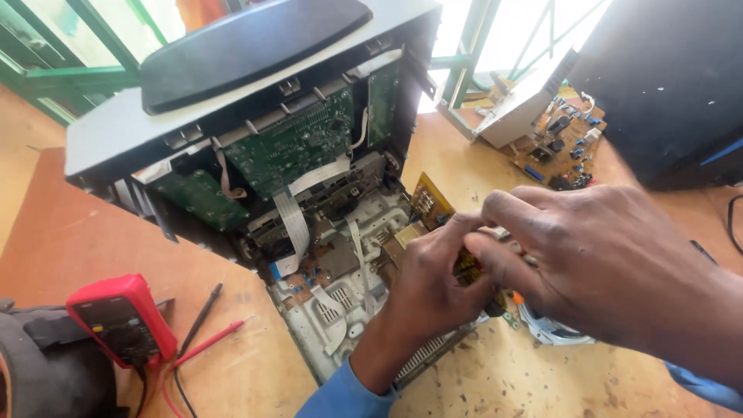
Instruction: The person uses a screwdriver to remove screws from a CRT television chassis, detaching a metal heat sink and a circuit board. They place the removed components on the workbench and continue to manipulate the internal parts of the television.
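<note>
1. Head view: my left hand [433,282] and right hand [596,263] pinch narrow on a small yellow-black part [467,267], at 3 o'clock from the opened device [309,193].
2. I judge I am fitting it; next needs steady alignment.

opened device [294,155] on table [85,232] – multimeter [124,317] left, loose circuit board [553,143] behind right

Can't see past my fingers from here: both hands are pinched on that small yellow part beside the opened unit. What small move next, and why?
Probably ease the right hand back a little. It covers the small yellow part that the left hand pinches, so the contact is hidden. The opened unit sits close alongside.
</note>
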